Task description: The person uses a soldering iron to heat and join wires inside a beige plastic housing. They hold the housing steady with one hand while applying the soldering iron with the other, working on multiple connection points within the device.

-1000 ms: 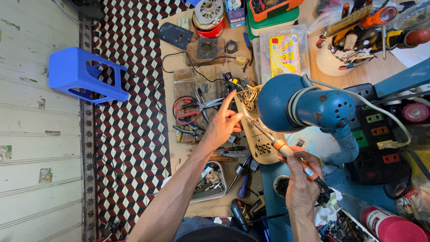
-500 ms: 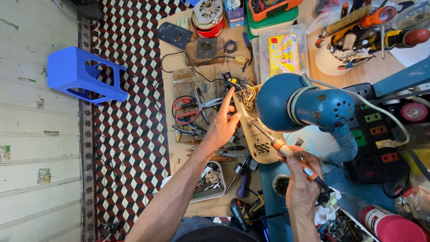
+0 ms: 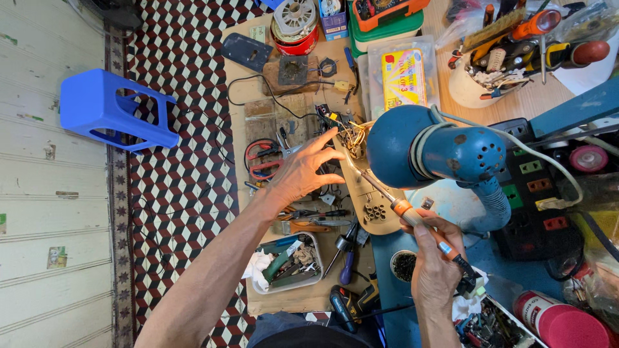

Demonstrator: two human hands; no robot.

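While right hand (image 3: 433,258) grips soldering iron (image 3: 412,216), left hand (image 3: 303,171) spread wide steadies circuit board (image 3: 371,193); blue lamp (image 3: 438,151) overhangs.

Orange-handled soldering iron (image 3: 412,216) tilted, tip seemingly touching beige board (image 3: 374,200).

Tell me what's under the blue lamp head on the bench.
Under the blue lamp head lies a beige circuit board with a tangle of wires; the lamp covers the board's right part.
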